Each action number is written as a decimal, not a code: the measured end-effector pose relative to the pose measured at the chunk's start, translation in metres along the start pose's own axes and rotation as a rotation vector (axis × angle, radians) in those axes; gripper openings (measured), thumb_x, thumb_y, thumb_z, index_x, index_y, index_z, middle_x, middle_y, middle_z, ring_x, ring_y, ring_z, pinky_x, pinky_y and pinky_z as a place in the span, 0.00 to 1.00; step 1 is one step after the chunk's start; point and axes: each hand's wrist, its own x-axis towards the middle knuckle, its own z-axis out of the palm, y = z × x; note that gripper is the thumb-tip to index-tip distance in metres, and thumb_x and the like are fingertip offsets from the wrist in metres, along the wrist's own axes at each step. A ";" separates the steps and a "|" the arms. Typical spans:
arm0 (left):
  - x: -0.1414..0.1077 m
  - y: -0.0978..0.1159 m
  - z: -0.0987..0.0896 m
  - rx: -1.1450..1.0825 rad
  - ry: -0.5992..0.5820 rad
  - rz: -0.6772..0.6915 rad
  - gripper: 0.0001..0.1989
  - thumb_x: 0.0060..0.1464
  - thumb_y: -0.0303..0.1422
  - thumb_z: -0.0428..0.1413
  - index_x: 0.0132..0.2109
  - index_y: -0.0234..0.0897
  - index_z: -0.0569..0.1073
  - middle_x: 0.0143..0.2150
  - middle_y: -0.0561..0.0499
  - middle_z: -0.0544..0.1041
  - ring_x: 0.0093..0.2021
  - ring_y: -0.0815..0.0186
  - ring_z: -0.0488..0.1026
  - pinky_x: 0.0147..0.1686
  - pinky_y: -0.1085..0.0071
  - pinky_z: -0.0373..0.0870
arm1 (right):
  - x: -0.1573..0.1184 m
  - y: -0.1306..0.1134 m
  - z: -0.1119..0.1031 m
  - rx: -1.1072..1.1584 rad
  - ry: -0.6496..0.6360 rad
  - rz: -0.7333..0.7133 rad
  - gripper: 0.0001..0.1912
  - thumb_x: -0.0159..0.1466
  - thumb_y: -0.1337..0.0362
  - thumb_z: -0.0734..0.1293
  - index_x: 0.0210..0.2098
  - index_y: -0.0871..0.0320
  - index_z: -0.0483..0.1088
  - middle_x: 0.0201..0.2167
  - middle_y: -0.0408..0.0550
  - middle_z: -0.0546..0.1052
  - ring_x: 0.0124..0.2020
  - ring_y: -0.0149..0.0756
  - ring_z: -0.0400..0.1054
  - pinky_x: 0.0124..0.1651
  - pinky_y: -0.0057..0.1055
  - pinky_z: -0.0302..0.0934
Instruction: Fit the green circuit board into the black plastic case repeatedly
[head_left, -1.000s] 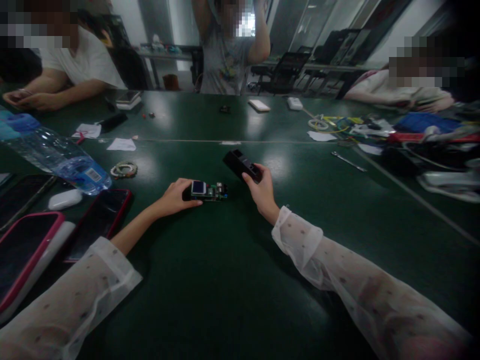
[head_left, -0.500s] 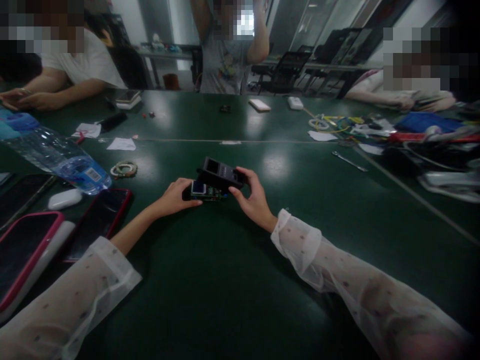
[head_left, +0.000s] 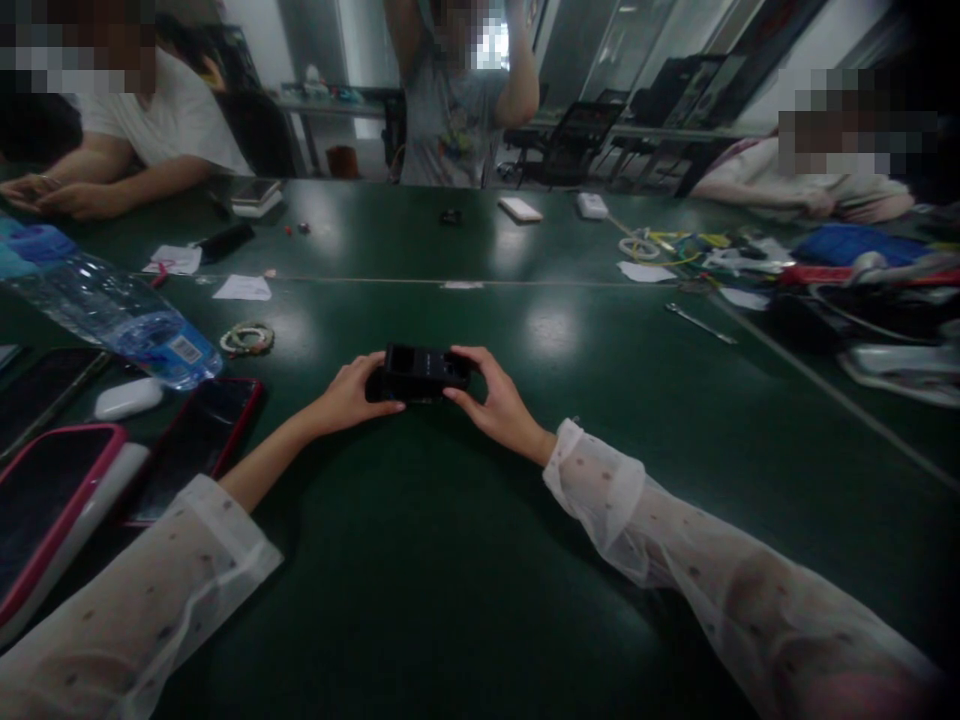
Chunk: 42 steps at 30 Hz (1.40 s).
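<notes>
A black plastic cover (head_left: 427, 368) with a rectangular window and small openings lies level over a circuit board, which it now almost wholly hides. My right hand (head_left: 491, 395) grips the cover's right end between thumb and fingers. On the other side, my left hand (head_left: 360, 393) is closed round the left end of the circuit board assembly, thumb along the near edge. Both hands are low over the green table (head_left: 450, 560). Whether the cover is fully seated on the board I cannot tell.
Left of my arm are a red-edged phone (head_left: 199, 440), a pink-cased phone (head_left: 60, 500), a white case (head_left: 129, 398) and a tilted water bottle (head_left: 142, 320). Bracelets (head_left: 249, 339) lie nearby. A wrench (head_left: 701, 323) and tangled cables (head_left: 675, 245) are on the right. Several people sit or stand around the table.
My right hand has lowered the tilted black cover leftward and down, so it lies level over the circuit board. My left hand has stayed in nearly the same place.
</notes>
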 end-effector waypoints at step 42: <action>-0.004 0.017 -0.014 -0.055 -0.115 -0.120 0.36 0.55 0.55 0.52 0.66 0.48 0.56 0.60 0.42 0.64 0.59 0.47 0.61 0.57 0.47 0.58 | 0.001 0.007 0.001 -0.039 -0.214 -0.033 0.29 0.60 0.66 0.70 0.57 0.54 0.56 0.53 0.53 0.67 0.54 0.45 0.65 0.56 0.49 0.63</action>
